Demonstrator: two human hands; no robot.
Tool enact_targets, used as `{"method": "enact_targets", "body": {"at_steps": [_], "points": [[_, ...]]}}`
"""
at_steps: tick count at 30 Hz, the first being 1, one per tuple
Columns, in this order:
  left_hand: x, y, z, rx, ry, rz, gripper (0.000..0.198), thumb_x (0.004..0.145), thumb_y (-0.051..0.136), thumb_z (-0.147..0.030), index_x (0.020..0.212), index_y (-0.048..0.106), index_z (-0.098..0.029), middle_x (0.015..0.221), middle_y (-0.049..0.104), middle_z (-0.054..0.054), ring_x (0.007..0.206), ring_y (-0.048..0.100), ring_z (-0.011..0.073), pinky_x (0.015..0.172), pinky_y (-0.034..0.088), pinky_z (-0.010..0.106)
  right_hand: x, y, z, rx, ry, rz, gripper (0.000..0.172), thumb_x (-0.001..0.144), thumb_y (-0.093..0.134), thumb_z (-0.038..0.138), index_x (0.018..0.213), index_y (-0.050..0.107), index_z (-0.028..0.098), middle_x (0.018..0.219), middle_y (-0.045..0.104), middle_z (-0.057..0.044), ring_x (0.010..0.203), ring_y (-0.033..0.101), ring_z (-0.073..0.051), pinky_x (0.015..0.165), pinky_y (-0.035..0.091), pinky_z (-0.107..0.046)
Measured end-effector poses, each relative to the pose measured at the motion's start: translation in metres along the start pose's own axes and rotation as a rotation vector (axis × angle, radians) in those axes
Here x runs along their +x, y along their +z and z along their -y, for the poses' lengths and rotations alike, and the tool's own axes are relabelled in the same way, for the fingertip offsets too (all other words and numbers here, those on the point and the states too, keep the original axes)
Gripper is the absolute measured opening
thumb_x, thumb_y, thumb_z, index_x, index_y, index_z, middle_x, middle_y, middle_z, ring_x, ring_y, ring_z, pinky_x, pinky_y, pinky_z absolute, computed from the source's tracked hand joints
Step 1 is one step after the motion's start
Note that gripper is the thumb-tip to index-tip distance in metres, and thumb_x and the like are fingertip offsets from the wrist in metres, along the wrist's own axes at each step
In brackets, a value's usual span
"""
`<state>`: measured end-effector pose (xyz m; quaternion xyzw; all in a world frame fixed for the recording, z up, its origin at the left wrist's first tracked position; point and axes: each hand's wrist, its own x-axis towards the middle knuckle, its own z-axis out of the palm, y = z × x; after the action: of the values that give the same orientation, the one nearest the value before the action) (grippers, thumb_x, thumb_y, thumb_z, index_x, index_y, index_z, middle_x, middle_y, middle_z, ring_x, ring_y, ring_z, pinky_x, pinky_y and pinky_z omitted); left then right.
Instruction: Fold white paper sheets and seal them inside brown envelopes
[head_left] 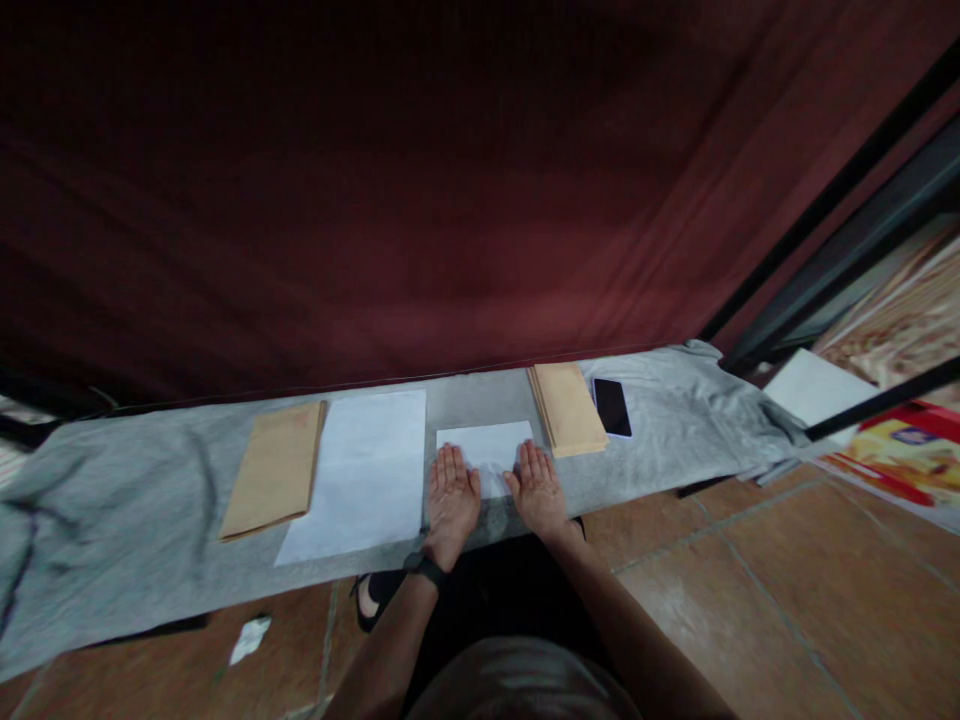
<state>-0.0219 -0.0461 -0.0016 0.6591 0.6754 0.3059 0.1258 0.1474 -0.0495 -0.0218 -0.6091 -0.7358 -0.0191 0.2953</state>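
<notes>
Lower centre: left hand (pixel 454 495), right hand (pixel 538 490) lie flattened on small white paper (pixel 484 440), probably keeping it smooth; phone (pixel 613 408) aside.

The sort of place cannot be told for certain; a home or a small shop would both fit. Brown floor tiles (pixel 675 590) with pale joints show along the bottom of the frame. A dark red sheet (pixel 480 220) fills the top, black bars (pixel 832 198) slant at upper right, and a colourful food print (pixel 904 455) shows at the right edge.
</notes>
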Motion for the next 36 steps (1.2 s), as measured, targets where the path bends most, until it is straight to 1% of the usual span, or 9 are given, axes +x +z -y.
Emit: {"method": "enact_targets", "body": {"at_steps": [5, 8, 12, 15, 18, 23, 28, 32, 36], "points": [[-0.003, -0.003, -0.003, -0.029, -0.085, -0.071, 0.061, 0.096, 0.039, -0.034, 0.146, 0.042, 0.001, 0.156, 0.036, 0.029, 0.151, 0.025, 0.0360, 0.123, 0.019, 0.056, -0.016, -0.005, -0.003, -0.011, 0.076, -0.061, 0.064, 0.106, 0.036, 0.047, 0.153, 0.037, 0.005, 0.154, 0.042, -0.026, 0.144, 0.040, -0.036, 0.114, 0.037, -0.056], [0.003, -0.008, -0.009, -0.026, -0.029, -0.039, 0.059, 0.097, 0.038, -0.030, 0.147, 0.041, 0.001, 0.157, 0.036, 0.028, 0.152, 0.024, 0.0339, 0.124, 0.017, 0.055, -0.014, -0.010, -0.003, 0.002, 0.115, -0.031, 0.063, 0.106, 0.031, 0.048, 0.149, 0.044, 0.002, 0.152, 0.043, -0.026, 0.145, 0.039, -0.035, 0.115, 0.036, -0.056], [0.021, -0.005, -0.022, -0.125, 0.126, 0.093, 0.054, 0.096, 0.038, -0.027, 0.146, 0.046, -0.010, 0.158, 0.040, 0.017, 0.151, 0.027, 0.0262, 0.126, 0.017, 0.048, 0.014, -0.009, 0.004, 0.125, 0.020, 0.056, 0.056, 0.109, 0.020, 0.040, 0.147, 0.049, 0.010, 0.152, 0.049, -0.016, 0.145, 0.040, -0.026, 0.117, 0.037, -0.050], [0.034, 0.005, -0.026, -0.165, 0.166, 0.182, 0.051, 0.095, 0.039, -0.026, 0.142, 0.052, -0.012, 0.155, 0.045, 0.016, 0.150, 0.032, 0.0259, 0.125, 0.019, 0.046, 0.041, -0.001, 0.011, 0.184, -0.077, 0.137, 0.055, 0.109, 0.017, 0.033, 0.146, 0.051, 0.012, 0.149, 0.052, -0.014, 0.143, 0.043, -0.023, 0.117, 0.038, -0.047], [0.042, 0.013, -0.022, -0.155, 0.177, 0.197, 0.051, 0.094, 0.038, -0.023, 0.141, 0.053, -0.012, 0.153, 0.048, 0.017, 0.148, 0.035, 0.0269, 0.124, 0.021, 0.047, 0.058, 0.008, 0.014, 0.163, -0.125, 0.208, 0.051, 0.108, 0.021, 0.029, 0.142, 0.055, 0.011, 0.145, 0.056, -0.015, 0.141, 0.046, -0.022, 0.118, 0.037, -0.046], [0.042, 0.014, -0.011, 0.098, 0.224, 0.171, 0.055, 0.096, 0.033, -0.022, 0.147, 0.046, -0.005, 0.156, 0.043, 0.020, 0.150, 0.031, 0.0262, 0.124, 0.023, 0.046, 0.063, 0.016, 0.013, 0.018, -0.141, 0.234, 0.045, 0.107, 0.033, 0.028, 0.142, 0.055, 0.011, 0.150, 0.051, -0.015, 0.144, 0.042, -0.023, 0.120, 0.031, -0.044], [0.041, 0.009, -0.007, 0.383, 0.194, 0.172, 0.058, 0.100, 0.028, -0.026, 0.148, 0.041, 0.003, 0.158, 0.037, 0.022, 0.152, 0.025, 0.0273, 0.124, 0.023, 0.044, 0.059, 0.022, 0.012, -0.111, -0.007, 0.210, 0.051, 0.107, 0.035, 0.035, 0.148, 0.048, 0.008, 0.154, 0.045, -0.016, 0.145, 0.039, -0.027, 0.119, 0.029, -0.044], [0.039, 0.007, -0.003, 0.444, 0.086, 0.103, 0.059, 0.101, 0.029, -0.029, 0.150, 0.038, 0.002, 0.158, 0.037, 0.022, 0.152, 0.026, 0.0275, 0.124, 0.022, 0.044, 0.055, 0.025, 0.009, -0.158, 0.062, 0.144, 0.058, 0.105, 0.038, 0.039, 0.148, 0.044, 0.001, 0.153, 0.043, -0.022, 0.144, 0.040, -0.031, 0.118, 0.030, -0.045], [0.035, 0.006, 0.001, 0.448, 0.046, 0.026, 0.060, 0.101, 0.029, -0.030, 0.149, 0.038, 0.005, 0.157, 0.037, 0.025, 0.150, 0.029, 0.0301, 0.123, 0.024, 0.046, 0.047, 0.022, 0.008, -0.168, 0.100, 0.078, 0.061, 0.104, 0.040, 0.039, 0.149, 0.042, -0.002, 0.153, 0.042, -0.026, 0.142, 0.042, -0.034, 0.116, 0.031, -0.048]]}}
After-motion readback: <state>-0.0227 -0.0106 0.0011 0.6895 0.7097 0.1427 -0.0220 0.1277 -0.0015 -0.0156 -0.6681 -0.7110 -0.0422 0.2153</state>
